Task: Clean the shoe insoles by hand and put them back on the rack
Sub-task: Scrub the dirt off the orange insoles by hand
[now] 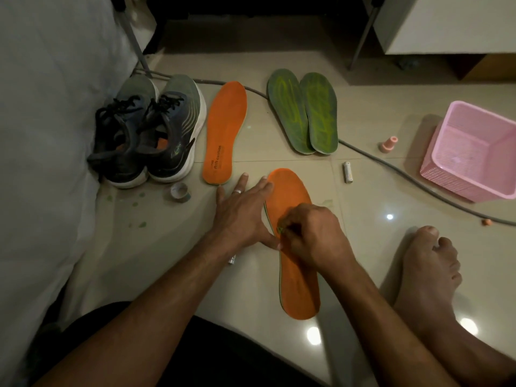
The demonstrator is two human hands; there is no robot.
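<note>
Cleaning step in hand: near orange insole (300,263) flat on the floor (371,247), left hand (241,213) spread and pressing beside its left edge, right hand (310,233) pinching a small greenish bit (280,229) on its middle. Second orange insole (224,129) and green pair (303,110) farther off, apparently waiting. Next, probably: lift the bit clear, wipe on toward the heel; no rack in view.

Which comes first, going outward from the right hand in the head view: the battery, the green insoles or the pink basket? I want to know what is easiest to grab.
From the right hand:
1. The battery, on the floor just ahead and slightly right.
2. The green insoles, farther ahead, lying side by side.
3. The pink basket, off to the far right.
</note>
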